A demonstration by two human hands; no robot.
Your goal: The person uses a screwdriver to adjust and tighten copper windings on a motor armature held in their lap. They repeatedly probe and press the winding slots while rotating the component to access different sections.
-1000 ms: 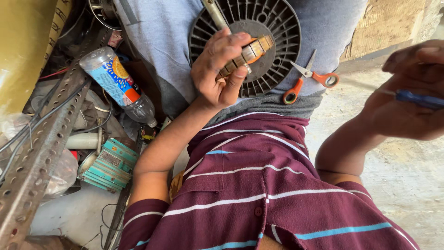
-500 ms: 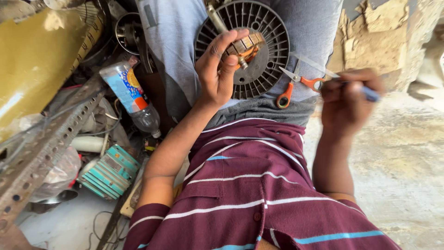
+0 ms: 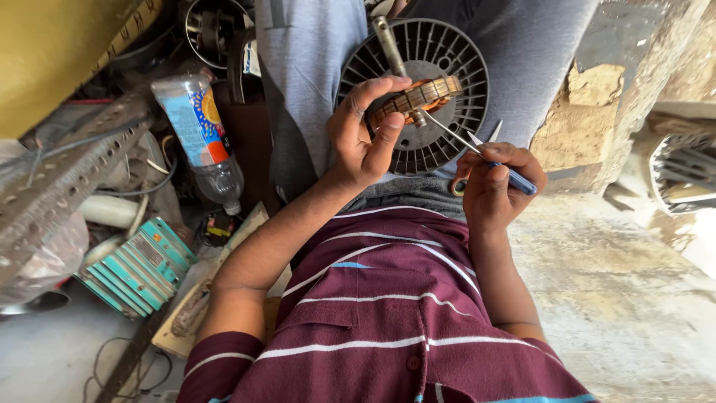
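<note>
- One view only — a camera worn on the person's head, tipped steeply down over the chest and lap.
- The maroon striped shirt fills the bottom of the frame, very close to the lens; the grey-trousered lap lies at the top, farther off.
- Both forearms run up from the lower edge, so the left hand and right hand sit near mid-frame, at close range.
- Cluttered ground shows along the left edge, bare concrete floor along the right.
- No second view, so nothing is shared.
</note>
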